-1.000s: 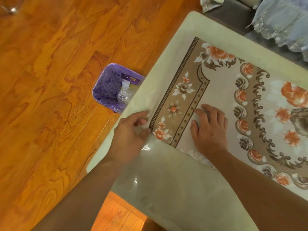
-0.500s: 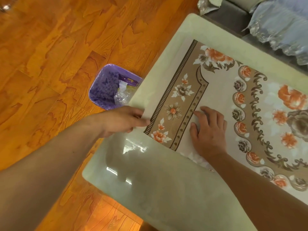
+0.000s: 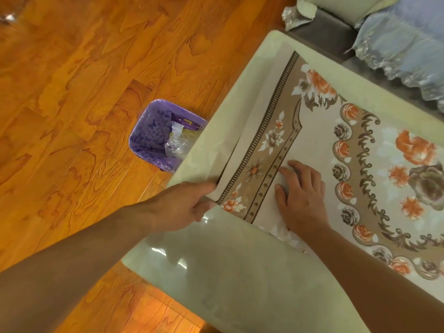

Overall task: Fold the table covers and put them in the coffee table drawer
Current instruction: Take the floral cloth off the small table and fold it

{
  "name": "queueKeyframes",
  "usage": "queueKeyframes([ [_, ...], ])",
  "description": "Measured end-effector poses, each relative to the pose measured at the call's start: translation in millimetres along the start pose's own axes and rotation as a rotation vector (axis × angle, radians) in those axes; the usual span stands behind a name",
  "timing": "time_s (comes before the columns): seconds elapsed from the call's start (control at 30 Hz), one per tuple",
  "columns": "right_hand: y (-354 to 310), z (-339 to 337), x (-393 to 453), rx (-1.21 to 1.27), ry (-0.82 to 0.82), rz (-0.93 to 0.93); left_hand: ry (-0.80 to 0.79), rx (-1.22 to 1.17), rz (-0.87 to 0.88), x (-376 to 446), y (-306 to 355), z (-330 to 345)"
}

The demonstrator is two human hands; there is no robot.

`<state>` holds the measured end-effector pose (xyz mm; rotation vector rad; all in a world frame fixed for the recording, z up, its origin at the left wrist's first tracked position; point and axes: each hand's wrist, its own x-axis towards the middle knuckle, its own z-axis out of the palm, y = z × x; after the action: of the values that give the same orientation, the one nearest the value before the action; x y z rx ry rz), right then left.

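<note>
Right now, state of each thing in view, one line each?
floral table cover: spread on the table, near-left corner lifted, underside showing, not yet folded
left hand: fingers pinch the cover's lifted corner edge
right hand: flat, presses the cover down
coffee table: glossy top, near end bare
purple bin: on the floor beside the table, open top, plastic inside
drawer: not in view

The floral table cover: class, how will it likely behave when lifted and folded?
The floral table cover probably flops: its edge curls where the left hand pinches it. Probably light and thin. It may slide on the glossy table; the right hand presses it flat.
</note>
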<state>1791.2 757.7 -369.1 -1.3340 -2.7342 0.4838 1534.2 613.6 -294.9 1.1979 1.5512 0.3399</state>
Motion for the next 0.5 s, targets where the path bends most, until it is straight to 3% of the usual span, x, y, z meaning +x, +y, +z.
queueKeyframes([
  [0.07, -1.1, -1.8, 1.0, 0.005, -0.013, 0.008, -0.031, -0.224, -0.100, 5.2, 2.1, -2.1],
  [0.2, -4.3, -6.7, 2.4, 0.011, -0.035, 0.021, -0.098, -0.234, -0.248, 27.4, 0.2, -14.2],
  [0.33, -8.1, -16.8, 11.5, 0.041, -0.095, 0.070, -0.155, -0.439, -0.439, 37.6, 4.9, -21.4],
  [0.4, -11.8, -24.4, 13.9, 0.024, -0.132, 0.044, -0.080, -0.476, -0.458, 37.4, 6.3, -14.8],
  [0.5, -22.8, -29.3, -2.8, -0.048, -0.223, -0.103, 0.161, -0.530, -0.497, 41.9, 6.5, 3.8],
])
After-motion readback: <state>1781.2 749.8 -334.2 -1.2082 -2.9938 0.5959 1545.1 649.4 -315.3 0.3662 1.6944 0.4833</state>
